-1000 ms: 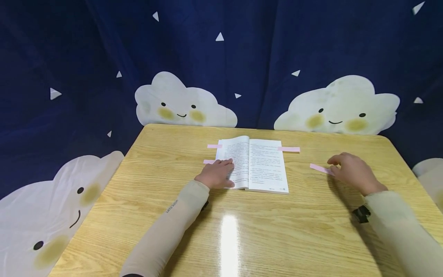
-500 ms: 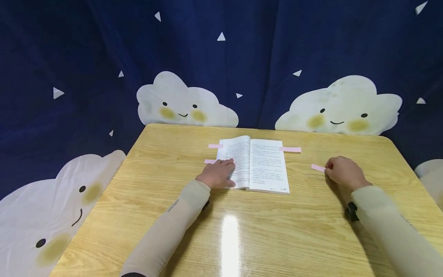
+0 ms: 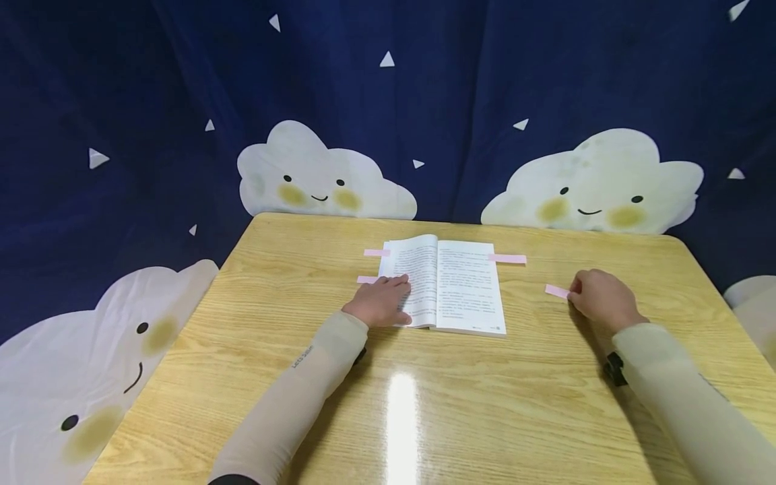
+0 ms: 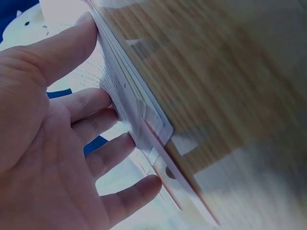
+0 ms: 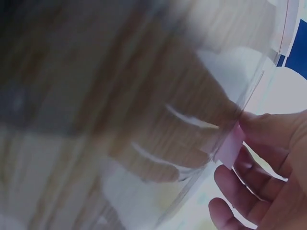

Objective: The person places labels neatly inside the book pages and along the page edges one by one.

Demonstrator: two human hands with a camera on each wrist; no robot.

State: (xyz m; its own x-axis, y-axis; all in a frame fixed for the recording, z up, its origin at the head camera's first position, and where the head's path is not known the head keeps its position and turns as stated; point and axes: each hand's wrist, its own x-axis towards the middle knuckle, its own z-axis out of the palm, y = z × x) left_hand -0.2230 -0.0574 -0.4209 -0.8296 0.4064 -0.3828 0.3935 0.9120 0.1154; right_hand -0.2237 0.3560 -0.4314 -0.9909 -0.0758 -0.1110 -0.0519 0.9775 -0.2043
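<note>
An open book (image 3: 468,293) lies on the wooden table, printed pages up. My left hand (image 3: 378,301) rests on its left page, fingers spread and fairly straight; in the left wrist view the fingertips touch the page near its edge. Right of the book, my right hand (image 3: 601,296) pinches the near end of a pink sticky strip (image 3: 557,292) at the table surface. The right wrist view has that pink strip (image 5: 232,146) between thumb and index finger, the other fingers loosely bent. Part of the strip is hidden by the fingers.
Two pink strips stick out from the book's left side, an upper strip (image 3: 374,252) and a lower strip (image 3: 366,279) beside my left hand. Another pink strip (image 3: 509,259) juts from the right page. Behind the table (image 3: 485,397) hangs a dark blue curtain (image 3: 448,87) with clouds.
My right hand has come slightly left and its fingers have closed on the strip's end, covering more of it. During the last half second it stays nearly still. The left hand keeps its place.
</note>
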